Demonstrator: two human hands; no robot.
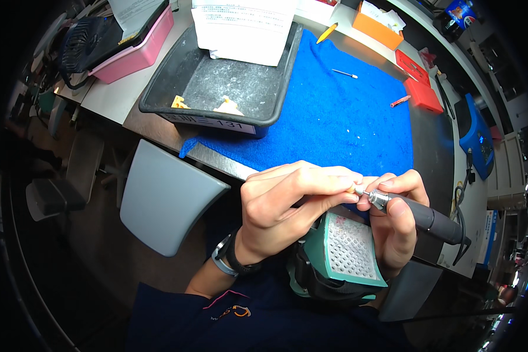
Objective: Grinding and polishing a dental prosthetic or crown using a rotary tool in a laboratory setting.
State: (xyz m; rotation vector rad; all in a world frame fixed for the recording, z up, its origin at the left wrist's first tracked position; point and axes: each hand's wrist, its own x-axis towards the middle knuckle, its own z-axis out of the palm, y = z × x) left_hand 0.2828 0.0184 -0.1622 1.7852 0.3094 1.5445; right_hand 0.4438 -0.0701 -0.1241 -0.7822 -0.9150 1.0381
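Note:
My left hand (293, 202) is closed in a pinch on a small yellowish piece (351, 189), mostly hidden by the fingertips. Wrapped round a dark grey rotary handpiece (425, 216) with a silver nose is my right hand (398, 226). The handpiece's pale grey tip (359, 190) points left and meets the small piece or lies right beside it; I cannot tell which. Both hands come together in front of the near edge of a blue towel (334, 129). Below them is a teal-framed part with a white perforated panel (351, 246).
A black bin (217, 114) with papers (243, 29) and yellow pieces (229, 107) stands on the left. The towel carries a yellow pen-like tool (327, 33), a thin instrument (345, 74) and crumbs. Red boxes (423, 97) and a blue device (476, 138) are at right, a grey chair (167, 196) at left.

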